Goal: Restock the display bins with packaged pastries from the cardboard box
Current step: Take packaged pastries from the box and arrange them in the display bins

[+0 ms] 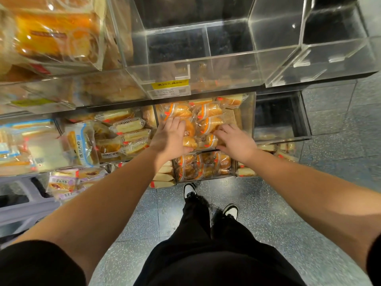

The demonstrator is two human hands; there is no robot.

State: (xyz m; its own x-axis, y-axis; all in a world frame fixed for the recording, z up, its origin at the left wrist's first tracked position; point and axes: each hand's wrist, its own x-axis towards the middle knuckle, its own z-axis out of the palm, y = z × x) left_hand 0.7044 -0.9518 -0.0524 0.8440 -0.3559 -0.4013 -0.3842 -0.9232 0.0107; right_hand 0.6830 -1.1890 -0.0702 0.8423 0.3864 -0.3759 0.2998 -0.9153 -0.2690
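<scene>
A clear display bin (250, 112) in the middle row holds several packaged golden pastries (208, 116) in clear wrappers with orange stripes. My left hand (170, 136) lies flat on the pastries at the bin's left side, fingers spread. At the bin's front right, my right hand (235, 139) rests on the packs with its fingers pointing left and slightly bent. Neither hand visibly holds a pack. No cardboard box is in view.
Empty clear bins (198, 48) stand above, with a yellow price label (170, 84). An empty bin (280, 118) lies to the right. Bins of cake slices (127, 129) fill the left. Lower bins (204, 165) hold more pastries. A grey cart (22, 205) stands left; my feet (189, 190) are on tiled floor.
</scene>
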